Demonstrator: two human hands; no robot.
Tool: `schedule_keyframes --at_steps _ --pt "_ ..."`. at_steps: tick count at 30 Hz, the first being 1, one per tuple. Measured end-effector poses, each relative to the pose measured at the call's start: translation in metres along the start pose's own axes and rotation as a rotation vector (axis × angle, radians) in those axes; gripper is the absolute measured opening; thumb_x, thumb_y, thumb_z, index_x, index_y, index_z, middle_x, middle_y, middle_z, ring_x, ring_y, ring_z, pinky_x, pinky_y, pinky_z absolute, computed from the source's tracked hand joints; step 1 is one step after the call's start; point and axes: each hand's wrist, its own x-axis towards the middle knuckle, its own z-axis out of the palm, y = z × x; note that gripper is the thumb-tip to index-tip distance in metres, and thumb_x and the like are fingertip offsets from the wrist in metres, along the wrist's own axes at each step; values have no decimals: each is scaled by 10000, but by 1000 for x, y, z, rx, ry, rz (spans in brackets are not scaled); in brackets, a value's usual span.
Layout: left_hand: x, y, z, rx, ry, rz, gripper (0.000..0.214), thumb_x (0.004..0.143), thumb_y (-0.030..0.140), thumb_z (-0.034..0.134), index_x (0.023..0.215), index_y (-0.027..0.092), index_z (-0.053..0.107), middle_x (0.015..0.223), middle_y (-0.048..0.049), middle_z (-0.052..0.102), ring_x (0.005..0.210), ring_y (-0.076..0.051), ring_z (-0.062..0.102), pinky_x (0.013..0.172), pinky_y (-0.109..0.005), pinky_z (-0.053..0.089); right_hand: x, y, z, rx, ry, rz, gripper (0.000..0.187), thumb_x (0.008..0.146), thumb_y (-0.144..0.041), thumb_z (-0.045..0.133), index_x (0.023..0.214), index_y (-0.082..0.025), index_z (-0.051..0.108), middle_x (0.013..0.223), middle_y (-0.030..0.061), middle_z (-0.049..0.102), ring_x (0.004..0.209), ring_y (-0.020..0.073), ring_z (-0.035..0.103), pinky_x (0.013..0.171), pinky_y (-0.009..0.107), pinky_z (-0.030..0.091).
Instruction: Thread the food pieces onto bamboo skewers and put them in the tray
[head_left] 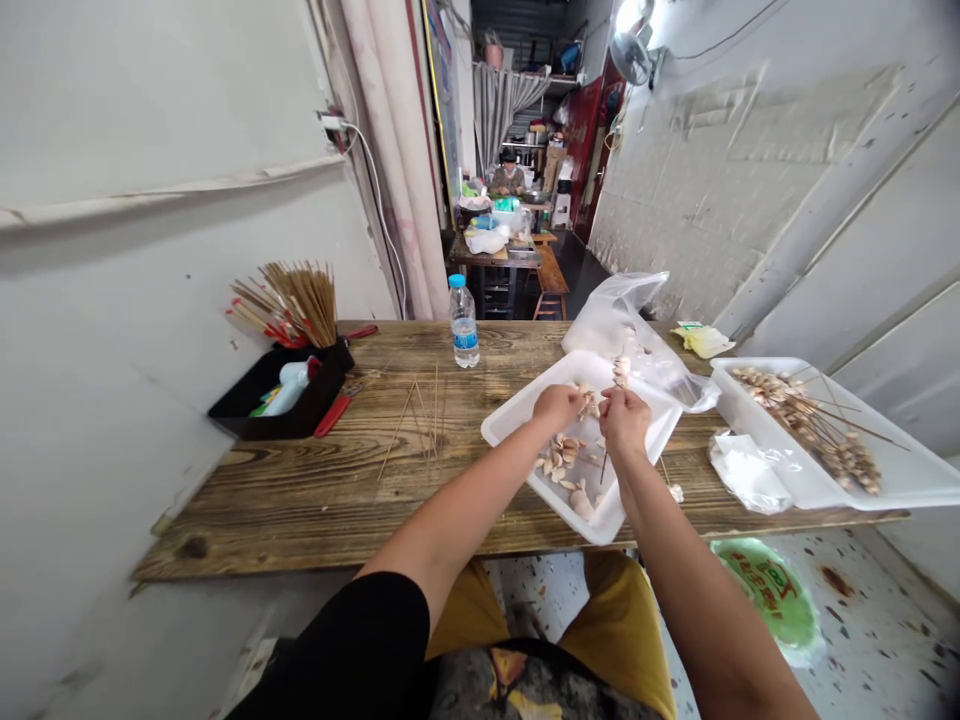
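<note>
Both my hands hover over a white tray (510,412) of pale meat pieces (562,455) on a wooden table (315,490). My left hand (556,405) is closed, pinching a piece of meat. My right hand (625,420) is closed around a thin wooden skewer (604,462) with meat pieces threaded on its upper end (620,370). The two hands nearly touch at the fingertips.
A second white tray (900,470) with several finished skewers lies at the right. Loose bare skewers (420,415) lie mid-table, by a water bottle (464,322). A black box (281,395) with skewer bundles sits left. Clear plastic bags (622,320) lie behind the tray. A person sits far back.
</note>
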Motion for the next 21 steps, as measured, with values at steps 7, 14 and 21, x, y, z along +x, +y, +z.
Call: schedule_keyframes --at_steps 7,14,21 --pt "5 -17 -6 253 -91 -97 452 537 -60 704 351 242 424 353 16 364 761 -258 664 796 -294 505 1 -10 -9 366 154 245 76 781 -224 448 738 -196 504 429 -83 423 297 73 287 311 200 167" --pt "5 -17 -6 334 -41 -101 483 523 -116 628 341 240 356 374 8 369 883 -289 668 909 -334 464 3 -6 -8 389 140 286 58 762 -235 493 728 -192 512 424 -82 423 286 70 286 300 199 160" --pt "-1 -16 -8 514 -100 -35 433 499 -83 697 361 226 427 374 11 411 773 -243 672 760 -255 508 -1 -11 -6 381 70 312 98 769 -197 458 692 -184 517 401 -79 415 263 66 274 289 194 155"
